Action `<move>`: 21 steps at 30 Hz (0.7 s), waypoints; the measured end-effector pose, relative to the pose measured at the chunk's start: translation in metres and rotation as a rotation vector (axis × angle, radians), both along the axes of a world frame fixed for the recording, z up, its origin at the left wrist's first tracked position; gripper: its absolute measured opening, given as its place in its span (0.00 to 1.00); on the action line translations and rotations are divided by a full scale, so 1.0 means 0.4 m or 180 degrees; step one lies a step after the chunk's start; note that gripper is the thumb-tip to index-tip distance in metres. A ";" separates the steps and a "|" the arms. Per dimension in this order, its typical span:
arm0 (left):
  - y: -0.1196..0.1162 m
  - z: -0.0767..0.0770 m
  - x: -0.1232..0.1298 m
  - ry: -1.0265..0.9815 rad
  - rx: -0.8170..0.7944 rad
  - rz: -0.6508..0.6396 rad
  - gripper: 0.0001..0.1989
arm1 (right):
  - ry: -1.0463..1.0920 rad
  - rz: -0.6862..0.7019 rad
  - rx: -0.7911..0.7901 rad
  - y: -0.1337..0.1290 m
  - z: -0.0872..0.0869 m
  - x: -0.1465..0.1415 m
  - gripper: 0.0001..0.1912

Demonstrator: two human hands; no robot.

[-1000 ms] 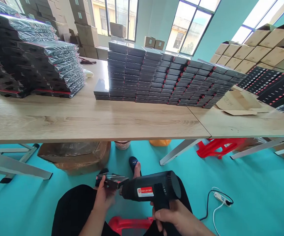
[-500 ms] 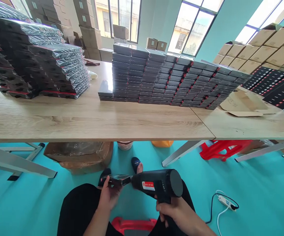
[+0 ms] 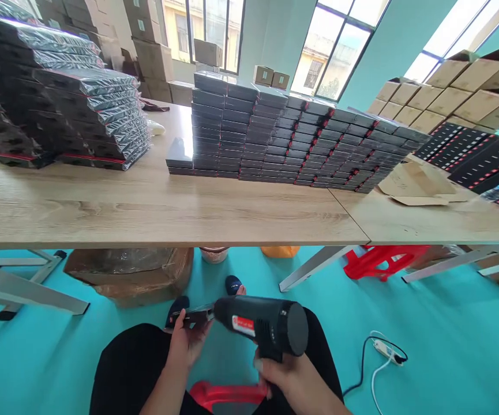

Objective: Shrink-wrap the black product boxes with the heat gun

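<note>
My right hand [image 3: 280, 374] is wrapped round the grip of a black heat gun [image 3: 260, 325] with a red and white label. The gun's nozzle points left, close against the end of a small black box [image 3: 195, 317]. That box, in shiny clear film, is held in my left hand [image 3: 187, 344], thumb on the near side and fingers under it. Both hands are above my lap, below the table's front edge. Whether the nozzle touches the box I cannot tell.
A wooden table [image 3: 158, 216] bears stacked dark boxes [image 3: 249, 135] and film-covered black boxes [image 3: 80, 115]. Beneath stand an open carton [image 3: 132, 274], an orange item [image 3: 280, 251] and a red stool [image 3: 381, 262]. A power strip [image 3: 388, 350] with cords lies on the floor at right.
The heat gun has shifted left and its nozzle is now nearer the box and overlaps its end. My left hand still holds the box; the whole view has shifted slightly.
</note>
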State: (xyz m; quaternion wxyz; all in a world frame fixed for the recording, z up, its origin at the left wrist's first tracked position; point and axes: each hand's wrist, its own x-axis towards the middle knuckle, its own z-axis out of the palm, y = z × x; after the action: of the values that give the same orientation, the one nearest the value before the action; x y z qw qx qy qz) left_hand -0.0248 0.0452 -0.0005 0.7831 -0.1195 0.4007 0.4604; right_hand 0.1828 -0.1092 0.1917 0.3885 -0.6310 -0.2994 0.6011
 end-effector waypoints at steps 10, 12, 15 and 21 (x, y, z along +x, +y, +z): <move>-0.007 0.026 0.002 -0.0085 0.0105 0.0073 0.05 | 0.0216 -0.0235 -0.0076 -0.005 0.001 0.016 0.14; -0.011 0.035 0.001 0.0076 0.0173 -0.0060 0.06 | 0.0190 -0.0574 -0.0094 -0.005 -0.003 0.029 0.20; -0.016 0.039 -0.003 0.0252 0.0206 -0.0339 0.13 | 0.0502 -0.0597 -0.0123 -0.021 -0.003 0.058 0.23; -0.014 0.024 0.000 0.0371 0.0116 -0.0493 0.16 | 0.0781 -0.0399 -0.0264 -0.070 -0.005 0.100 0.24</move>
State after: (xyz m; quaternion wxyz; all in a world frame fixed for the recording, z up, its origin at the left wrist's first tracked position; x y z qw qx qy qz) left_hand -0.0250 0.0396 0.0090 0.7937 -0.0469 0.4451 0.4119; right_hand 0.2228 -0.1371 0.1898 0.4326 -0.5858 -0.1846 0.6600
